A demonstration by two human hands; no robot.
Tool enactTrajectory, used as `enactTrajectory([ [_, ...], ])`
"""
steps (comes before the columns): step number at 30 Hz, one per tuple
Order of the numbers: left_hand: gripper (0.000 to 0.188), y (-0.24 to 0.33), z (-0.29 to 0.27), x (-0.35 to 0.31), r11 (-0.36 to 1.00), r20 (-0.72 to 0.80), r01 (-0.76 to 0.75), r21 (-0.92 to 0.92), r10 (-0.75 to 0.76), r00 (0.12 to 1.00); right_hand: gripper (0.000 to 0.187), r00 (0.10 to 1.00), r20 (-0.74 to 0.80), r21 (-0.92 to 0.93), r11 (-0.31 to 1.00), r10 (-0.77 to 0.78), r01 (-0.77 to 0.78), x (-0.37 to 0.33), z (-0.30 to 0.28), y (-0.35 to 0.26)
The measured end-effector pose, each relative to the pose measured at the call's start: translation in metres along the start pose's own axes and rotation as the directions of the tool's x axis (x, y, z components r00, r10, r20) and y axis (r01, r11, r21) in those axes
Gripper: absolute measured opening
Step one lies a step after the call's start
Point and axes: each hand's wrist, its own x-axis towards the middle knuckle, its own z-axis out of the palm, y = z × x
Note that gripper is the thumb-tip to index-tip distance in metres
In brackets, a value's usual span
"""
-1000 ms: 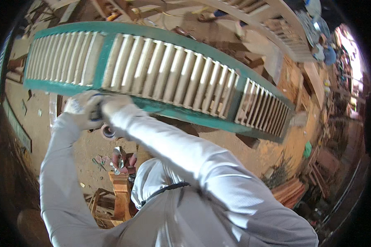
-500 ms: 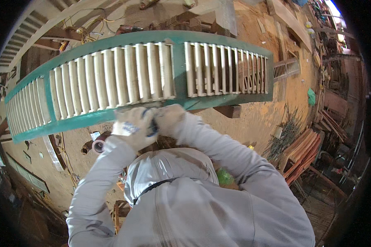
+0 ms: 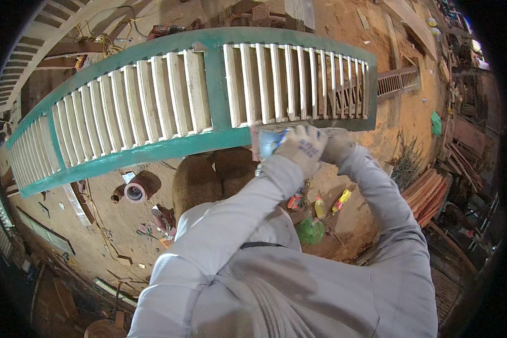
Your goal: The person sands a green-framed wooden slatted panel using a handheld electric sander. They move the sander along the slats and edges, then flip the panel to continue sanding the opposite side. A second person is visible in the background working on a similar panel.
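Before me lies a long louvred shutter with a green frame and cream slats. My left hand, in a pale work glove with blue marks, is closed on a flat rectangular tool with a blue-grey face and a pinkish edge. The tool rests against the near rail of the shutter, below the right-hand slats. My right hand, gloved too, is closed right beside the left, near the frame's right end. Whatever its fingers grip is hidden.
Below the shutter are a round pinkish pipe piece, a yellow bottle, a red-and-yellow item and a green bag. Reddish planks are stacked at right. A power drill lies beyond the far rail.
Both hands have slid together to the right along the near rail, from below the middle slats to below the right-hand slats. The flat tool now shows plainly.
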Motion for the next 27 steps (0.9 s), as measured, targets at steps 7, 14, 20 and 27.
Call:
enactTrajectory([
  [7,0.070,-0.093,-0.065,-0.120,0.989,0.016,0.143,-0.027,-0.142,0.990,0.026,0.967,0.158,-0.131,0.966,-0.199,0.221,0.051,-0.026,-0.155],
  [14,0.070,-0.181,-0.111,-0.245,0.973,-0.216,0.127,0.192,-0.085,0.973,0.021,0.816,-0.460,0.202,0.854,-0.350,0.479,0.102,-0.010,-0.306],
  [20,0.068,-0.166,-0.093,-0.226,0.966,-0.190,0.182,0.184,-0.147,0.971,0.020,0.800,-0.443,0.128,0.855,-0.405,0.503,0.096,-0.009,-0.277],
  [27,0.065,-0.035,-0.037,-0.065,0.975,-0.042,0.179,0.131,-0.175,0.984,0.024,0.898,-0.275,0.045,0.928,-0.344,0.370,0.028,0.005,-0.073],
])
